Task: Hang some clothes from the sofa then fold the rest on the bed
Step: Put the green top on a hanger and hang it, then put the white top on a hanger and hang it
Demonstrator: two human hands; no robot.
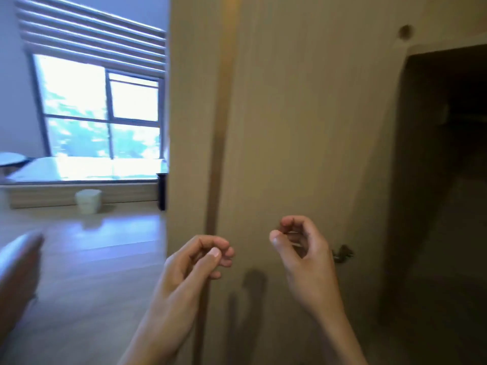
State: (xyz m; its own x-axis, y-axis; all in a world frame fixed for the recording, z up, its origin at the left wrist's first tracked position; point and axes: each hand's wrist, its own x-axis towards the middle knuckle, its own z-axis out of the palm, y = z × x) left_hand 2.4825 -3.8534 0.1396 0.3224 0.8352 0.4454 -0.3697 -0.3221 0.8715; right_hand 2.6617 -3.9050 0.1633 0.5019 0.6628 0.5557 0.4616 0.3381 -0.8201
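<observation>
Starting far L: a blurred brown-and-white edge poked in at the lower corner, too smeared to say whether it was bed or sofa. Behind it, the pale wood floor ran back to a low ledge under the window, w/ a striped blind drawn partway down over the top. A white bin sat on the floor right against that ledge. A dark upright piece stood at the ledge's R end, beside the big beige wooden panel. That panel filled the whole middle and blocked everything beyond it. A darker vertical strip ran down its L part.

Both hands were up in front of it, near each other but apart. On the left hand the fingers were loosely curled, thumb laid by the index tip, nothing seen in it. The right hand was loosely curled too, thumb held off the fingers w/ a gap, nothing held.

Just R of it sat a small metal fitting at the panel's edge, w/ a round knob up high. Far R was a dark opening, insides too dim to read. As for the clothes, couldn't tell where they were from this view.
</observation>
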